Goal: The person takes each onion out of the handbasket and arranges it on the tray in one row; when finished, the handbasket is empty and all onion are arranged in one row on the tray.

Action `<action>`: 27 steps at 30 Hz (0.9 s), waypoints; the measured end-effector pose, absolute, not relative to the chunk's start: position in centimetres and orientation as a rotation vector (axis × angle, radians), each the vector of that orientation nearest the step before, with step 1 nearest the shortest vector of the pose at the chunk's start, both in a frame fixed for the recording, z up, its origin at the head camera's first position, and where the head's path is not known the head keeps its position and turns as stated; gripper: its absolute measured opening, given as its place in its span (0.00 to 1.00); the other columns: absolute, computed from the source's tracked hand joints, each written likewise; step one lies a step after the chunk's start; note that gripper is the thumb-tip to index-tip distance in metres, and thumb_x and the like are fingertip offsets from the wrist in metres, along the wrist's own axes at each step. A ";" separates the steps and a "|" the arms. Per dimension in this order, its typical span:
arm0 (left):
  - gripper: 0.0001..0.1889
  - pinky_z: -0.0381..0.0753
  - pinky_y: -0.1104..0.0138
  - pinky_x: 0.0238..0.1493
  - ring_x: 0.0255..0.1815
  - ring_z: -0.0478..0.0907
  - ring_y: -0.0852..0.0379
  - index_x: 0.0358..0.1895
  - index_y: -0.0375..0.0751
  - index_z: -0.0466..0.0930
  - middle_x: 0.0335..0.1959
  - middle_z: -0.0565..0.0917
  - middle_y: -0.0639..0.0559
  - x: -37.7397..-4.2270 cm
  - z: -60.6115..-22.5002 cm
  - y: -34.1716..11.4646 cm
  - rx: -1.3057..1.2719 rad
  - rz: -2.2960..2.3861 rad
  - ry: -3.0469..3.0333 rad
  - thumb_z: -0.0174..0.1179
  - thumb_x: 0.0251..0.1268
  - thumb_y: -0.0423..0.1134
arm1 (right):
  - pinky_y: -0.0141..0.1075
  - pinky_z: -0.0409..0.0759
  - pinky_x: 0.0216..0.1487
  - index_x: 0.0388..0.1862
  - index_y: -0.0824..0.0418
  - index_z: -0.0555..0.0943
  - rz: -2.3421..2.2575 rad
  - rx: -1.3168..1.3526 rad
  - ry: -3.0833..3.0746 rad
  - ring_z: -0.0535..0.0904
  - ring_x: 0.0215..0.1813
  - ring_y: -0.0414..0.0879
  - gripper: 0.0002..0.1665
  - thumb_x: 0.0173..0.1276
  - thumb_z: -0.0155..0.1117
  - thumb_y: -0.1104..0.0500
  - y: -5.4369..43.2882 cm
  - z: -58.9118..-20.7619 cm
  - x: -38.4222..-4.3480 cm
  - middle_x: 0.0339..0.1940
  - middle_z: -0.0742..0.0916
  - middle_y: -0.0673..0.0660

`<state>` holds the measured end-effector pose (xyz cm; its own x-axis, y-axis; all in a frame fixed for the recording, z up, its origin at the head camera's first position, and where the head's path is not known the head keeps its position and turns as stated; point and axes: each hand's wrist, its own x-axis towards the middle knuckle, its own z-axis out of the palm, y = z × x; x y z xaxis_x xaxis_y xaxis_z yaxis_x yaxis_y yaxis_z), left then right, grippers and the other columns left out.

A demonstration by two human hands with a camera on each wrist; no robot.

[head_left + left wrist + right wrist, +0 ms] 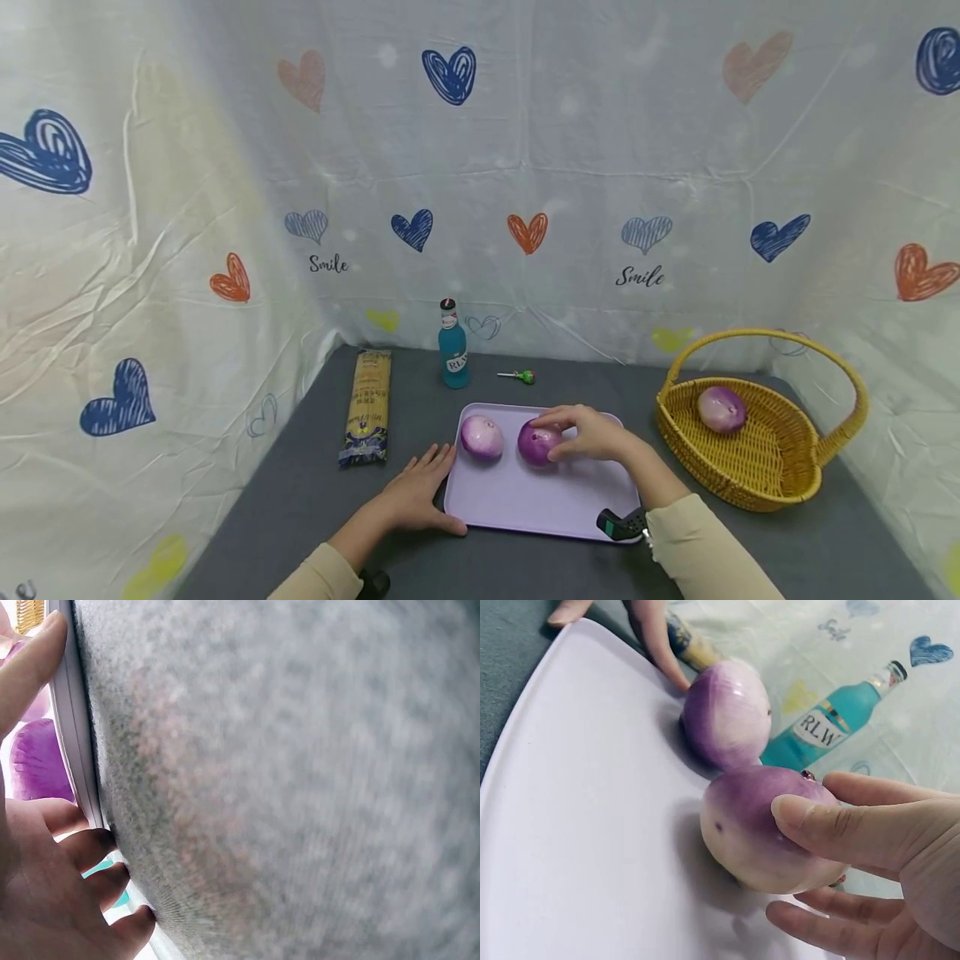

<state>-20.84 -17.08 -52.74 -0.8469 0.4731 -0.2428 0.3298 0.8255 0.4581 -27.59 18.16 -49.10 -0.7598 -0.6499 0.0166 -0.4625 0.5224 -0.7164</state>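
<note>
The right hand grips a glossy, rounded purple onion while the outstretched left hand touches a smooth rectangular tray

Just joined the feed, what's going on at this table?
The person's right hand holds a purple onion over the tray; whether it is lifted is hard to tell. The left hand rests against the tray's left edge. A second onion sits on the tray, and a third onion lies in the basket.
</note>
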 end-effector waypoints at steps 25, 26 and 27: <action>0.66 0.46 0.38 0.79 0.84 0.44 0.39 0.81 0.40 0.50 0.83 0.52 0.41 -20.6 -52.4 -17.0 0.603 0.590 2.654 0.72 0.44 0.71 | 0.59 0.76 0.63 0.68 0.62 0.78 -1.044 -0.950 2.529 0.80 0.62 0.61 0.38 0.60 0.78 0.53 17.2 -48.8 -27.6 0.67 0.81 0.60; 0.66 0.46 0.38 0.79 0.84 0.44 0.39 0.81 0.40 0.50 0.83 0.52 0.41 -20.6 -52.4 -17.0 0.602 0.590 2.654 0.72 0.44 0.71 | 0.58 0.76 0.63 0.68 0.61 0.78 -1.047 -0.939 2.525 0.80 0.62 0.60 0.38 0.60 0.78 0.53 17.2 -48.8 -27.5 0.68 0.81 0.59; 0.66 0.46 0.39 0.79 0.84 0.44 0.39 0.81 0.40 0.50 0.83 0.52 0.41 -20.6 -52.4 -17.0 0.599 0.590 2.654 0.72 0.44 0.71 | 0.58 0.76 0.63 0.68 0.61 0.78 -1.041 -0.936 2.529 0.80 0.62 0.60 0.38 0.60 0.78 0.53 17.2 -48.8 -27.5 0.68 0.81 0.59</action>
